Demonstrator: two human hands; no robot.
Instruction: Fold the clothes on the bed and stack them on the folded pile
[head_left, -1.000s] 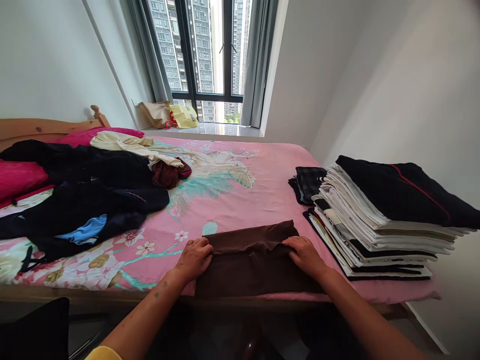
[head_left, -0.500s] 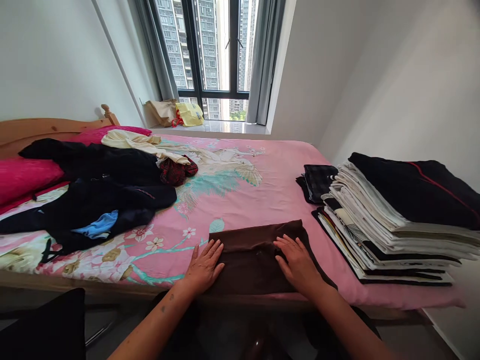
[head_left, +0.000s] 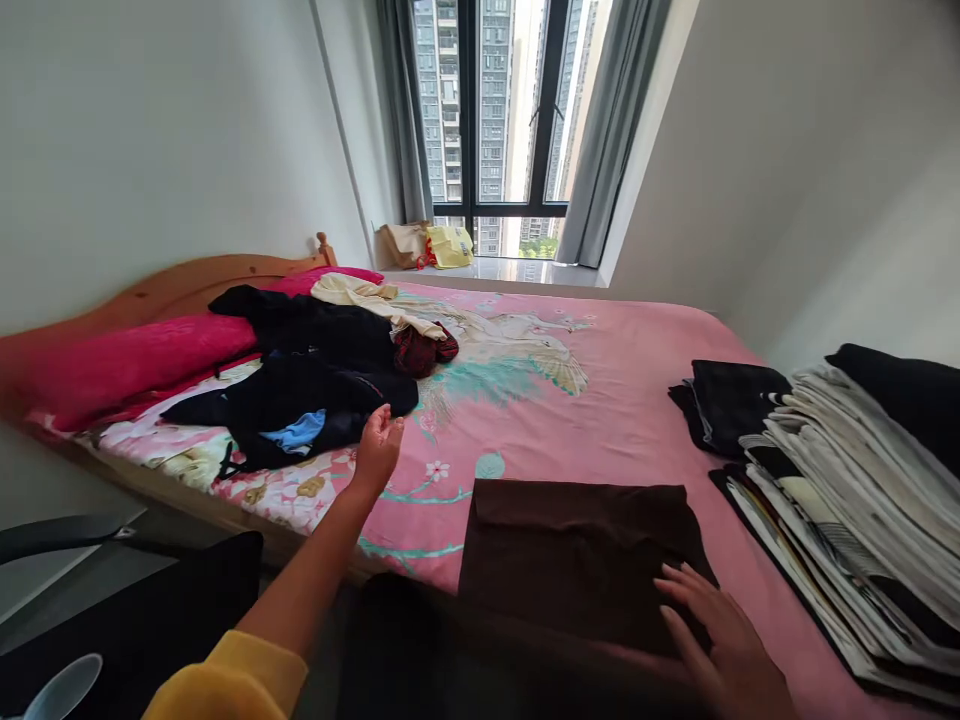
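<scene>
A dark brown folded cloth point(head_left: 577, 555) lies spread on the near edge of the bed. Over its lower right corner is my right hand point(head_left: 716, 635), fingers stretched out and holding nothing. My left hand point(head_left: 377, 450) is raised to the left of the cloth, empty, its fingers loosely bent and apart. It is nearest to a heap of dark clothes point(head_left: 322, 345), in front of whose right end it shows. A light blue piece point(head_left: 298, 432) pokes out of that heap. Cream clothing point(head_left: 360, 296) and a dark red checked piece point(head_left: 420, 350) lie at its far side.
A tall stack of folded clothes point(head_left: 862, 500) stands on the right of the pink bedspread point(head_left: 517, 420), with a dark folded pile point(head_left: 735, 400) behind it. Pink pillows point(head_left: 165, 365) lie by the wooden headboard point(head_left: 202, 275). A black chair point(head_left: 172, 620) is at lower left.
My left hand has lifted off the brown cloth and moved left toward the dark clothes. My right hand has shifted to the cloth's lower right. The view has turned left.
</scene>
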